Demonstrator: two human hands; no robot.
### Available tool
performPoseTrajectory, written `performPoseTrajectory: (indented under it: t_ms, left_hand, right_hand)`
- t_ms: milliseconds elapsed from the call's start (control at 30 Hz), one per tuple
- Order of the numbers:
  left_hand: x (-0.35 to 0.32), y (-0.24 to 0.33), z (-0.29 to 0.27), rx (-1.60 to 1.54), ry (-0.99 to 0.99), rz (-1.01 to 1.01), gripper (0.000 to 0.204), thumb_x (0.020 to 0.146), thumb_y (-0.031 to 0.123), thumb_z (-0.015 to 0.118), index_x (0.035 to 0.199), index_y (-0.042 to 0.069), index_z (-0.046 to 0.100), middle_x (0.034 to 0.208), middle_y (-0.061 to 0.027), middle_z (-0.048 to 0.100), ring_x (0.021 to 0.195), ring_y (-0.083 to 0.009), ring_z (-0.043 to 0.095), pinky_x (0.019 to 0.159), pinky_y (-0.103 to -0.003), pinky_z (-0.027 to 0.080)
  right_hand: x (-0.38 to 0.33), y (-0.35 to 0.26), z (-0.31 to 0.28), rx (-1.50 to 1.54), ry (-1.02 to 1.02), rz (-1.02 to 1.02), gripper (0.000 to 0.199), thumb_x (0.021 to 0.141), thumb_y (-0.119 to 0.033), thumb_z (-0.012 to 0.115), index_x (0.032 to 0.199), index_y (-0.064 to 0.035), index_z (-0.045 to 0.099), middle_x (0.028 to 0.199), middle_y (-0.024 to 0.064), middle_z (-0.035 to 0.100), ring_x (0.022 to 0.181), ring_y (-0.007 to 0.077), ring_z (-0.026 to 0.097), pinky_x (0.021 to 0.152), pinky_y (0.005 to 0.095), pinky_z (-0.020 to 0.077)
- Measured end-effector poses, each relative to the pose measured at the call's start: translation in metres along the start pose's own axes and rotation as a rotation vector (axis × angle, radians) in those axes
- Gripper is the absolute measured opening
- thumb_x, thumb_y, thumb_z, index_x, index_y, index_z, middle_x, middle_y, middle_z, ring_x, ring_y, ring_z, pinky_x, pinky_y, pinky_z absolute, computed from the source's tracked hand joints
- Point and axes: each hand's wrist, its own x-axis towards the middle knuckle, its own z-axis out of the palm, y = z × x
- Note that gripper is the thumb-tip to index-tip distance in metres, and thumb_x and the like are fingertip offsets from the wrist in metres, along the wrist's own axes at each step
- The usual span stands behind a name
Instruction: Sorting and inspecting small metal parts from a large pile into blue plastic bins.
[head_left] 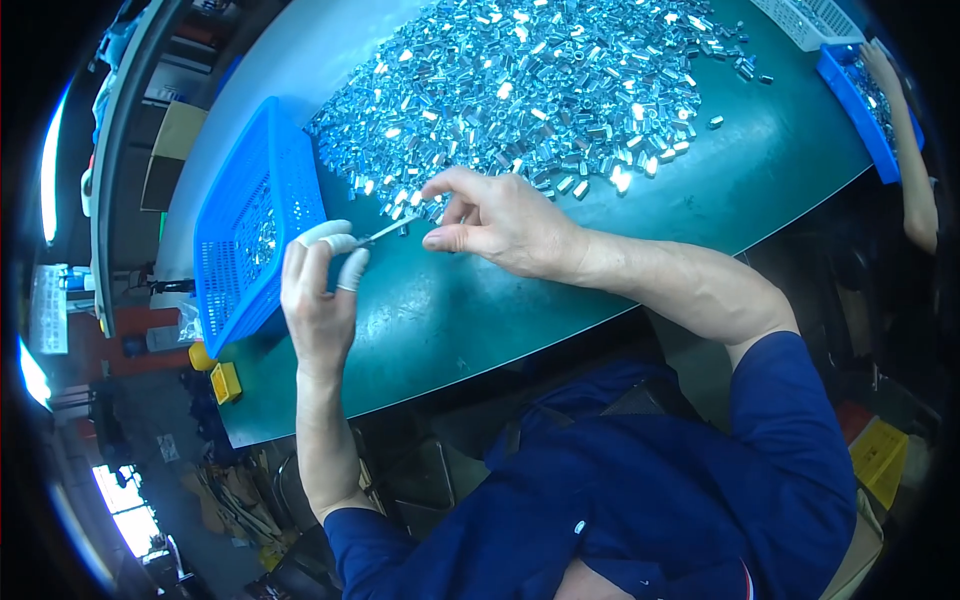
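My left hand (322, 285), with white covers on its fingertips and thumb, pinches one end of a thin pale stick (395, 228). The pinched end looks darker; whether a small metal piece sits there I cannot make out. The stick points toward my right hand (510, 222), which is bare, with thumb and forefinger apart and the other fingers curled. A small gap lies between the stick's tip and these fingers. Beyond both hands spreads a big heap of short shiny metal sleeves (520, 90) on the green tabletop (480, 320).
Left of my left hand stands a blue perforated basket (300, 170) with metal pieces inside. A small yellow box (226, 382) sits at the table's left edge. At the far right, another person's hand (882, 70) reaches over a blue tray (862, 115), beside a white basket (805, 22).
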Motion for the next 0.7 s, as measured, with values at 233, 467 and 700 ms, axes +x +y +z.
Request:
performPoseTrajectory:
  t_ms: [233, 467, 700]
  left_hand:
    - [0.0, 0.014, 0.014, -0.047, -0.045, 0.034, 0.021, 0.082, 0.001, 0.081, 0.097, 0.003, 0.067, 0.108, -0.0121, 0.072, 0.098, -0.031, 0.067, 0.085, -0.04, 0.054]
    - [-0.004, 0.023, 0.025, -0.143, -0.128, 0.051, 0.023, 0.08, 0.0, 0.081, 0.097, 0.002, 0.067, 0.109, -0.0117, 0.071, 0.099, -0.031, 0.067, 0.084, -0.041, 0.055]
    - [0.001, -0.035, -0.024, 0.199, 0.073, -0.025, 0.016, 0.087, 0.003, 0.078, 0.098, 0.004, 0.067, 0.108, -0.0128, 0.072, 0.103, -0.0314, 0.068, 0.09, -0.042, 0.054]
  right_hand:
    - [0.0, -0.002, -0.005, 0.254, -0.123, 0.149, 0.023, 0.102, -0.022, 0.068, 0.104, 0.0008, 0.07, 0.084, 0.009, 0.074, 0.072, 0.0111, 0.07, 0.062, 0.0283, 0.0546]
    - [0.002, -0.006, -0.01, 0.052, -0.208, 0.179, 0.034, 0.106, -0.03, 0.062, 0.089, -0.0012, 0.071, 0.067, 0.0056, 0.07, 0.056, 0.0115, 0.066, 0.052, 0.0282, 0.0507]
    - [0.005, -0.006, -0.013, 0.146, -0.039, 0.182, 0.032, 0.105, -0.026, 0.063, 0.087, -0.0003, 0.07, 0.068, 0.0056, 0.069, 0.057, 0.0105, 0.065, 0.053, 0.027, 0.0508]
